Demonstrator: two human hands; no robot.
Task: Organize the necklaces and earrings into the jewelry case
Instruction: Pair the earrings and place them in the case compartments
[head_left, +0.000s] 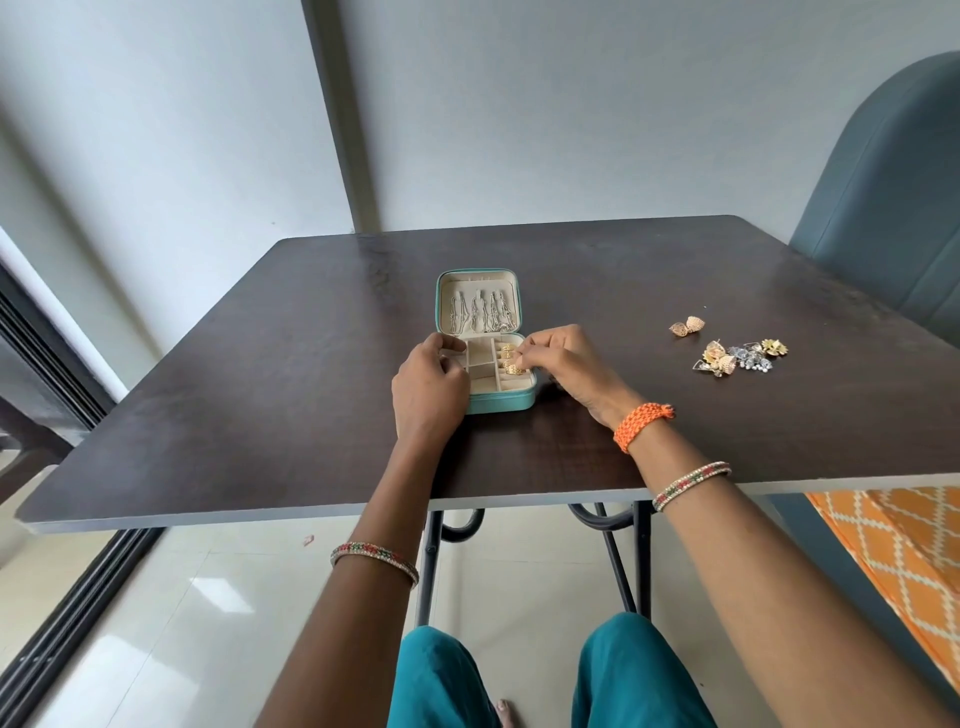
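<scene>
Case (501, 402) open mid-table; necklaces (478, 312) hung in its lid. Left hand (428, 387) grips the case's left edge. Right hand (563, 364) pinches an earring (515, 368) over the case's right slots. Advise seating it squarely before release; remaining earrings (737, 353) lie well right of the case

Left part of the jewelry case (501, 402) under the left hand (428, 387); necklaces (480, 312) indistinct.

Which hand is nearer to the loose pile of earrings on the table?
The right hand. It is over the jewelry case's right side, with the earring pile further to its right. The left hand grips the case's left edge, farther away.
</scene>
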